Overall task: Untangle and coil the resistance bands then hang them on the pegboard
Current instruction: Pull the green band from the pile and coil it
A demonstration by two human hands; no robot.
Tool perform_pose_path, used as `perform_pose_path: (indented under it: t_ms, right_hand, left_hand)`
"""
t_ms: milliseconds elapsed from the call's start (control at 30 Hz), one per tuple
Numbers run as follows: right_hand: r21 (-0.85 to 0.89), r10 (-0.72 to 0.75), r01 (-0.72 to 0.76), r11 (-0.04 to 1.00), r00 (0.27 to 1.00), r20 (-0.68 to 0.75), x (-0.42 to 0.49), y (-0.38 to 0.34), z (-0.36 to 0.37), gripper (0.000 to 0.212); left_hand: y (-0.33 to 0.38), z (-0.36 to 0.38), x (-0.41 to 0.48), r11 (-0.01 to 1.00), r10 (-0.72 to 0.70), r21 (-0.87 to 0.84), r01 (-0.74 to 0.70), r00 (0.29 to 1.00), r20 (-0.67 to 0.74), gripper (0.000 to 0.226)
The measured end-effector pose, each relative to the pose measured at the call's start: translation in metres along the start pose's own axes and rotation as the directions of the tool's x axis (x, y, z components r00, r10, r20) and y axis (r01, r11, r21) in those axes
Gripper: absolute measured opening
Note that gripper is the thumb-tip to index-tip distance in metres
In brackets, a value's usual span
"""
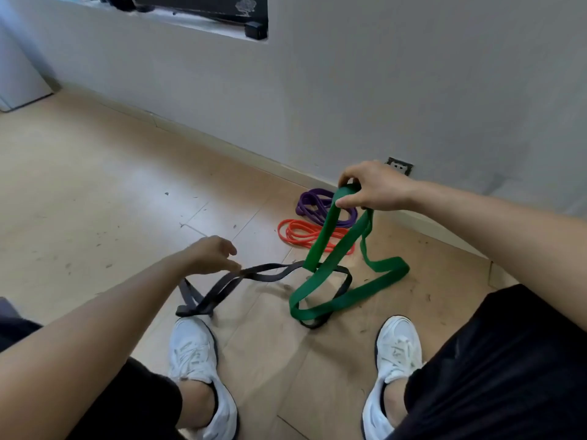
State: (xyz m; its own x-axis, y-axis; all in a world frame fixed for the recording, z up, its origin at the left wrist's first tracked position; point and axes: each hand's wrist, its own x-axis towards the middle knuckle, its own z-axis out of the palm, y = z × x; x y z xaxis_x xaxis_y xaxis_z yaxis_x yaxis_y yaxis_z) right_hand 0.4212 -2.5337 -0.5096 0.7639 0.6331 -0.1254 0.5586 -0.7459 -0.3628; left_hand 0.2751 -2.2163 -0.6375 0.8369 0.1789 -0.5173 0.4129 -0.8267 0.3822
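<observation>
Your right hand [378, 190] is raised, with fingers and thumb curled round the top fold of the green band [330, 227]. Your left hand [211, 254] is lower and well apart from it. Its fingertips pinch a strand of the black band [270, 271], which hangs clear of the floor [95, 185] at that end.

The lower loops of the green band lie on the floor between your shoes [193, 347]. The black band crosses through those loops, so the two are interlaced.

Expect both bands to behave as flat, limp, light elastic straps.
- They will not hold a shape unsupported.
- They are likely to stretch under load, so a hard pull from the far ends would probably tighten the crossing.
- The rubber surface is likely to drag against itself rather than slide.

Take hold close to the crossing, with the strap flat between thumb and fingers. Feed one loop through with slack.

The purple band [313, 201] and the orange band [295, 233] lie side by side on the floor near the wall [413, 90]. The pegboard is not in view.
</observation>
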Motion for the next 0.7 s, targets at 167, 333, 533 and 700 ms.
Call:
perform_pose_path:
  t_ms: [167,333,533,700]
  right_hand:
    - [0.089,-0.031,0.03,0.996,1.0,0.007,-0.004,0.0,-0.008,0.037]
    - [0.119,-0.041,0.033,0.992,0.997,0.062,-0.01,0.013,-0.005,0.033]
    - [0.205,-0.089,0.055,0.977,0.983,0.16,-0.016,0.037,-0.002,0.028]
    - [0.199,-0.099,0.062,0.978,0.978,0.184,-0.017,0.053,-0.001,0.028]
  left_hand:
    - [0.032,0.042,0.028,0.982,0.182,-0.067,-0.179,0.982,0.046,0.051]
    - [0.048,0.109,0.075,0.961,0.254,-0.12,-0.249,0.967,0.027,0.072]
    - [0.059,0.156,0.126,0.929,0.36,0.061,-0.366,0.929,0.084,0.095]
    - [0.075,0.163,0.148,0.883,0.341,0.249,-0.397,0.909,0.241,0.067]
